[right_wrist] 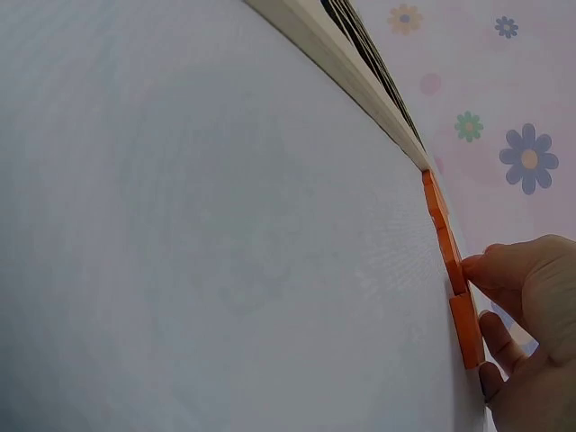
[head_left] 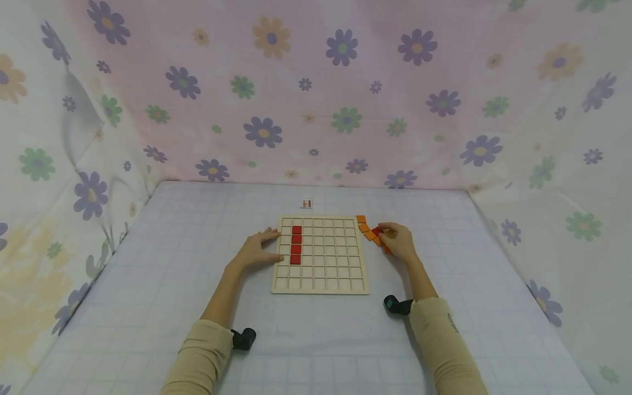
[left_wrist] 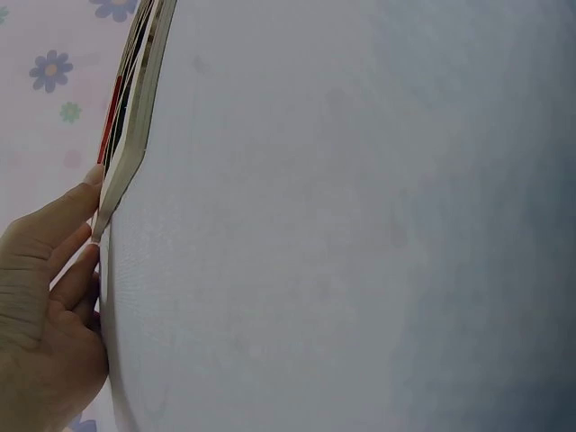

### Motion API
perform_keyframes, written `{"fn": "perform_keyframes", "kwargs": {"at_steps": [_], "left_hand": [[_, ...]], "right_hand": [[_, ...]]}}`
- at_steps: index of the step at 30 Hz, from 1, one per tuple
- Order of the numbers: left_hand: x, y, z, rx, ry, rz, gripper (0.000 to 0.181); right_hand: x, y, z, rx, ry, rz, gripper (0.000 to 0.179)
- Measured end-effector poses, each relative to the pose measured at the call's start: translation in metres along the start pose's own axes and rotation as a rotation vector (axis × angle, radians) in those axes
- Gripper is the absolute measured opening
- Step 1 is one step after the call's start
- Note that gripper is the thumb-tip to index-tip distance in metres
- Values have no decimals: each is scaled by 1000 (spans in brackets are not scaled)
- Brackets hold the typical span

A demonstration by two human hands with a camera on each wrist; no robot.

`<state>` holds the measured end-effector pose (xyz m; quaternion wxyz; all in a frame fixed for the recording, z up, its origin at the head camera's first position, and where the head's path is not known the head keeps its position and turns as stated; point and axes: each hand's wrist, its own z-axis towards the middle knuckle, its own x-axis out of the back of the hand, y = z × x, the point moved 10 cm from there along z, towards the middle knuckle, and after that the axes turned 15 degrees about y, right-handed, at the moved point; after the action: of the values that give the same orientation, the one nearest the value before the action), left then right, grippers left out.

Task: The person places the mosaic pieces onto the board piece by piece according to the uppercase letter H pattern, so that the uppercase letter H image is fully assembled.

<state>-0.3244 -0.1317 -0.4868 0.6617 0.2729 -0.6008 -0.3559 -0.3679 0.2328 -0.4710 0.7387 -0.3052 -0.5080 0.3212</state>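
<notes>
A pale wooden grid board (head_left: 321, 293) lies on the table, with a column of several red square tiles (head_left: 296, 239) in its cells near the left side. My left hand (head_left: 254, 249) rests at the board's left edge, thumb and fingers spread apart and touching the frame. To the right of the board, my right hand (head_left: 399, 241) pinches a red tile (head_left: 376, 231) between thumb and fingertips, low over a line of orange tiles (head_left: 368, 235). The right wrist view shows that hand's fingers close against the orange tiles (right_wrist: 466, 328). Some tiles are partly hidden beneath the hand.
A small printed card (head_left: 306, 203) lies behind the board. The table (head_left: 163, 263) has a pale grid-patterned cover, and flowered cloth (head_left: 296, 109) stands along its back and sides. A dark wrist camera (head_left: 243, 339) sticks out from the left sleeve, another (head_left: 397, 305) from the right.
</notes>
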Motion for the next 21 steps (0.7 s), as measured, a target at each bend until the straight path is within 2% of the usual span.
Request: {"fn": "perform_keyframes", "kwargs": {"at_steps": [3,10,14,21], "left_hand": [[-3,-2,1,30,-17,21,75],[-2,0,2,26,-11,46,72],[-2,-1,1,44,-14,46,73],[-2,-2,0,55,-17,37,74]], "right_hand": [[0,2,0,-12,-5,-12,31],[-2,0,1,-7,-58,-9,37],[-4,-1,1,16,-87,-12,39],[-4,-4,4,65,-34,-22,38]]}}
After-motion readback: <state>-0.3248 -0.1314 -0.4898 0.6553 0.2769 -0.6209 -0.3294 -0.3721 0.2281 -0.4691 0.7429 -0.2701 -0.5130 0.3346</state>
